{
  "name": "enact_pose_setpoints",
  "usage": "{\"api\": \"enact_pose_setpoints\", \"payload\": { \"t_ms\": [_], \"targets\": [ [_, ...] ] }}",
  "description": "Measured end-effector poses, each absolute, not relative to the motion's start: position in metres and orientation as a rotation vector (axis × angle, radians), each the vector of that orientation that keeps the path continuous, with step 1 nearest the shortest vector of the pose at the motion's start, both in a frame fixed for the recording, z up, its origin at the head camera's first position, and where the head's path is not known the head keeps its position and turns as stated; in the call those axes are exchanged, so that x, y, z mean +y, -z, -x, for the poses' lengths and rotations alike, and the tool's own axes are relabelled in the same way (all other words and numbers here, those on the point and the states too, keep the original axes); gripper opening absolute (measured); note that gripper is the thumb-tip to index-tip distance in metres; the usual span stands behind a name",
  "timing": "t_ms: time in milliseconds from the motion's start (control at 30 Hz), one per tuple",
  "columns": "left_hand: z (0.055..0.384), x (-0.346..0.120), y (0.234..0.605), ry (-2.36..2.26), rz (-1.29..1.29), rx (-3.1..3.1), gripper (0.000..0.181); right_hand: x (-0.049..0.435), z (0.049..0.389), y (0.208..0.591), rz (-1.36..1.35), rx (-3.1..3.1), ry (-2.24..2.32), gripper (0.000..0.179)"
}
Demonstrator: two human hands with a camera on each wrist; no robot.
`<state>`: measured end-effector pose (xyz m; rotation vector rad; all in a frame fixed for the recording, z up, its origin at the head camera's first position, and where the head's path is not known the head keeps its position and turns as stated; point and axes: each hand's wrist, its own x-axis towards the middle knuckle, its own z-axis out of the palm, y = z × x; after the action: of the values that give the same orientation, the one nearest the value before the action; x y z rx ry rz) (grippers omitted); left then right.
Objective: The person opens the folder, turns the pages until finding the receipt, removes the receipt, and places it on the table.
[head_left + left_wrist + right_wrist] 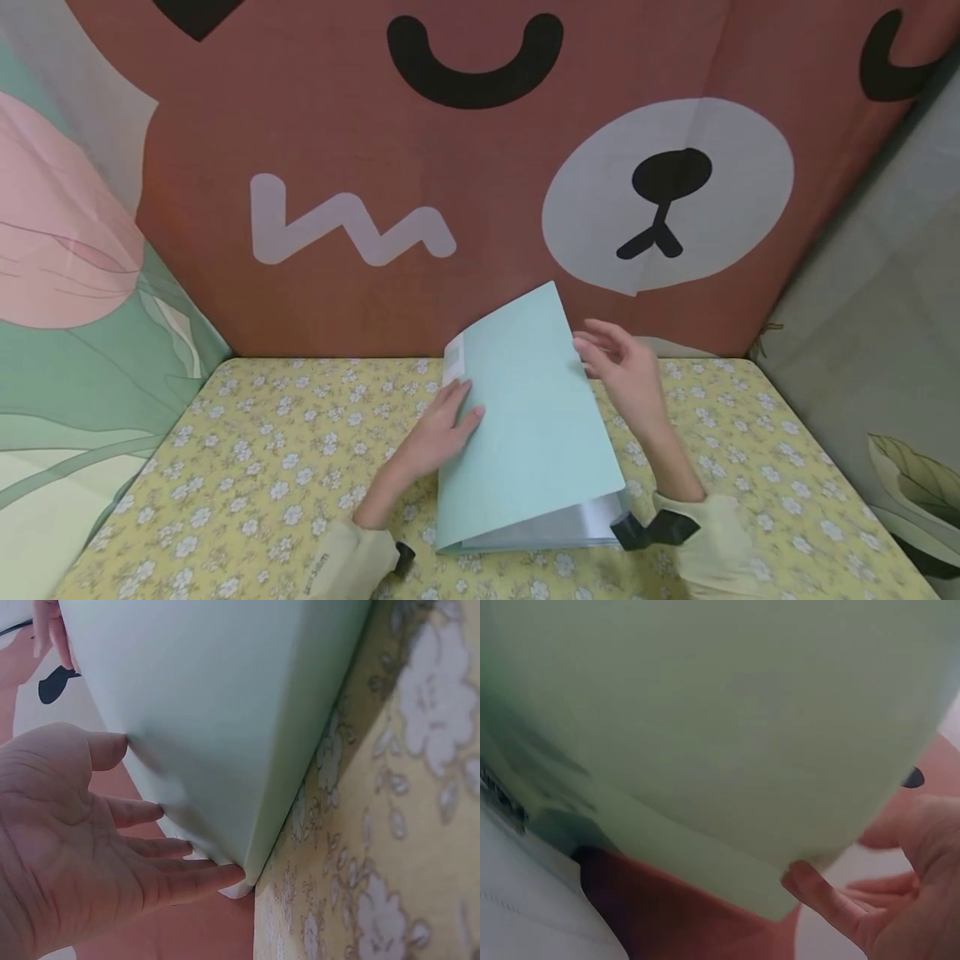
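Beyond sleeves (pixel 348 560) at frame bottom, seemingly swinging the folder cover (pixel 528 408) at center, with right hand (pixel 630 375) pinching its edge and left hand (pixel 435 429) spread against it. Next, probably guide evenly.

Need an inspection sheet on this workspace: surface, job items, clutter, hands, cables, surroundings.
Surface: yellow floral covering, white flower print.
Job items: pale green folder, near end gaping, whitish glossy pages showing; white label by the far left edge.
Clutter: nothing seen.
Left hand: fingers extended, touching the folder's left side.
Right hand: at the folder's right edge, fingers bent; firm grip or light touch, cannot tell.
Cables: nothing seen.
Surroundings: reddish-brown backdrop with cartoon-face print; green-and-pink printed fabric left, greyish fabric right.
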<state>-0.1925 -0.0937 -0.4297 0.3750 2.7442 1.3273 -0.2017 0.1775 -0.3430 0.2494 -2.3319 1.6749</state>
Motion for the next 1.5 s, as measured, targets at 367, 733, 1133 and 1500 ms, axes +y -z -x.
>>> {"api": "enact_pose_setpoints", "payload": {
  "t_ms": [367, 733, 1133, 1500],
  "targets": [
    [0.194, -0.091, 0.423, -1.303, -0.377, 2.746, 0.062, 0.161, 0.211, 0.339, -0.018, -2.350, -1.954, 0.042],
    [0.196, -0.096, 0.417, -1.327, -0.364, 2.712, 0.062, 0.152, 0.212, 0.335, -0.080, -2.127, -2.361, 0.042],
    [0.199, -0.099, 0.414, -1.337, -0.384, 2.702, 0.065, 0.148, 0.207, 0.335, -0.094, -2.008, -2.534, 0.048],
    [0.189, -0.106, 0.410, -1.382, -0.434, 2.678, 0.067, 0.135, 0.202, 0.347, -0.157, -2.042, -2.533, 0.042]
  ]
}}
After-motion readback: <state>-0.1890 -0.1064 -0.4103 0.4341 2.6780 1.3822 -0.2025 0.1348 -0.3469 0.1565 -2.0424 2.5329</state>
